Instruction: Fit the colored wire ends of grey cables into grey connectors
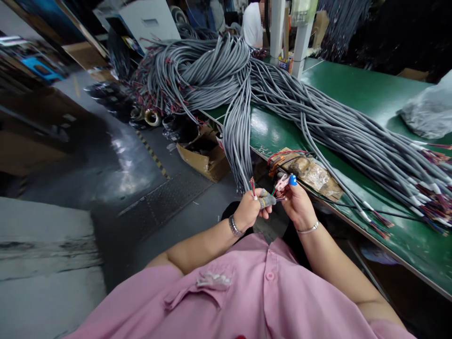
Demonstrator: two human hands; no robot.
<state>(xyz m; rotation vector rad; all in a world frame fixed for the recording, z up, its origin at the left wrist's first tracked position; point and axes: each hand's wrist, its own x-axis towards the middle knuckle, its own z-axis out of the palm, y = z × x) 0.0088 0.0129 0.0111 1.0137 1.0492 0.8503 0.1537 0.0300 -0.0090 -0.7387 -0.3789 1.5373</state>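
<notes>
My left hand (pixel 251 208) is closed round the end of a grey cable, with thin coloured wires (pixel 253 184) sticking up from it. Grey knitted covers sit on some of its fingers. Close beside it, my right hand (pixel 298 203) pinches loose coloured wires (pixel 278 197) that fan out between the two hands. A blue cover (pixel 293 180) is on its thumb. At the same fingertips shows a pink patterned piece (pixel 282 181); whether it is worn or held I cannot tell. A hanging bundle of grey cables (pixel 237 136) runs down to my left hand.
A large heap of grey cables (pixel 208 70) lies over the green table (pixel 356 89), their stripped ends (pixel 429 207) at the right. A wrapped wooden board (pixel 314 175) rests at the near edge. An open carton (pixel 205 157) stands on the floor. A person (pixel 252 23) is at the back.
</notes>
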